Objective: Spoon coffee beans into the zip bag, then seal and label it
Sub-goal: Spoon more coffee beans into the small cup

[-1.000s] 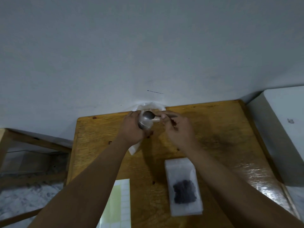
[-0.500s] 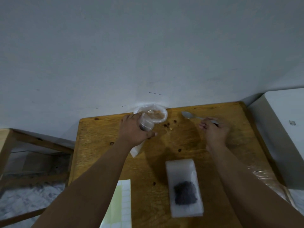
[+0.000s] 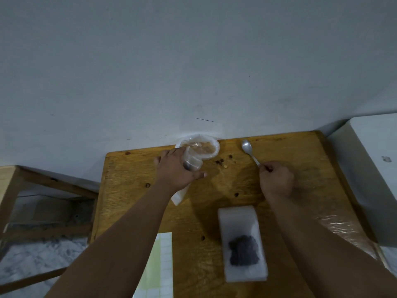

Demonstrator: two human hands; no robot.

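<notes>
Wooden bench (image 3: 290,147) set against a pale wall, with a person leaning over it, both bare arms stretched forward. Left hand (image 3: 175,168) grips a clear bag (image 3: 199,150) at the far edge by the wall; its fingers wrap round the bunched plastic below the mouth, which gapes wide and round. Something dark shows inside the plastic under those fingers; I cannot tell how much. A white corner of the bag pokes out beneath the wrist. Right hand (image 3: 276,179) is well apart from it, to the right, fingers pinched on the end of a metal spoon (image 3: 249,150). Its bowl points toward the wall; whether it touches the wood I cannot tell. Between bag and spoon lie a few loose beans (image 3: 222,162) scattered on the wood. Nearer the person, between the forearms, a white pouch (image 3: 241,244) lies flat with a dark heap of coffee showing through its lower half. A sheet of pale labels (image 3: 160,265) sits at the near edge, partly under the left forearm. A white box (image 3: 373,179) stands off the bench's right side
</notes>
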